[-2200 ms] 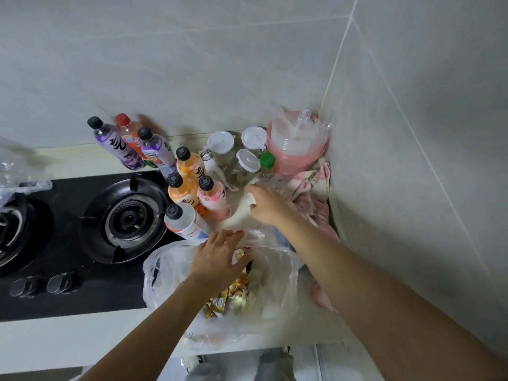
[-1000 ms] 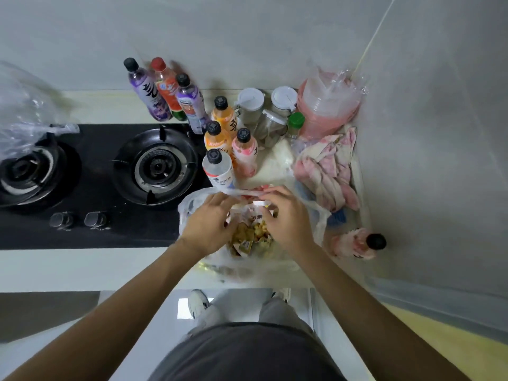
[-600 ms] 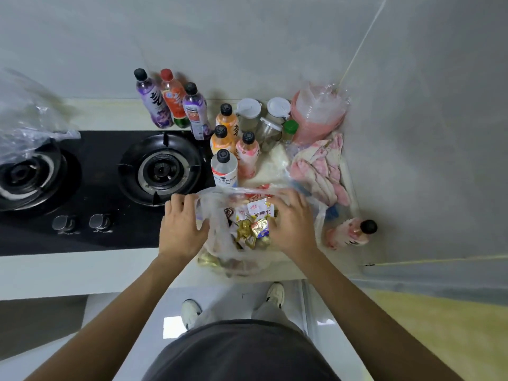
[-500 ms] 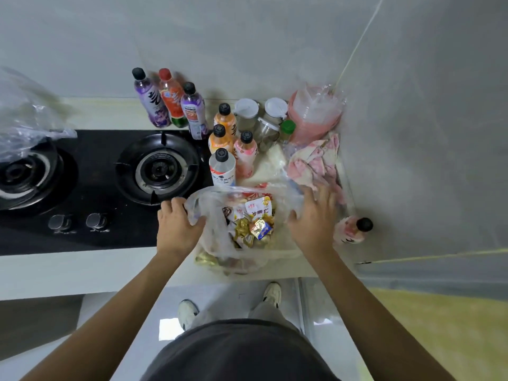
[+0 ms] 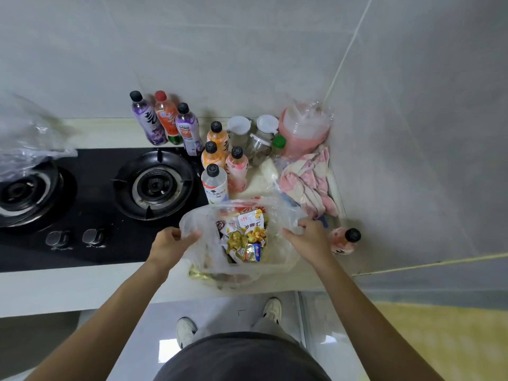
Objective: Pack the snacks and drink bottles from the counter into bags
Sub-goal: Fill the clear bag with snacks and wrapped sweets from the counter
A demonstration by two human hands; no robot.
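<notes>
Now left hand (image 5: 170,243) and right hand (image 5: 308,235) each gripping the bag (image 5: 275,259) rim, mouth spread, snacks (image 5: 247,237) inside, bottles (image 5: 214,182) just behind, counter (image 5: 82,287) edge near.

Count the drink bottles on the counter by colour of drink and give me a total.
Purple bottles: 2
Red-orange bottle: 1
Orange bottles: 2
Pink bottles: 2, one lying on its side
White bottle: 1
Total: 8

The person's arms are bare to above the elbow, the left hand (image 5: 171,244) and right hand (image 5: 310,239) wear nothing, with a dark grey top (image 5: 242,358), grey trousers (image 5: 270,327) and white shoes (image 5: 186,330).
</notes>
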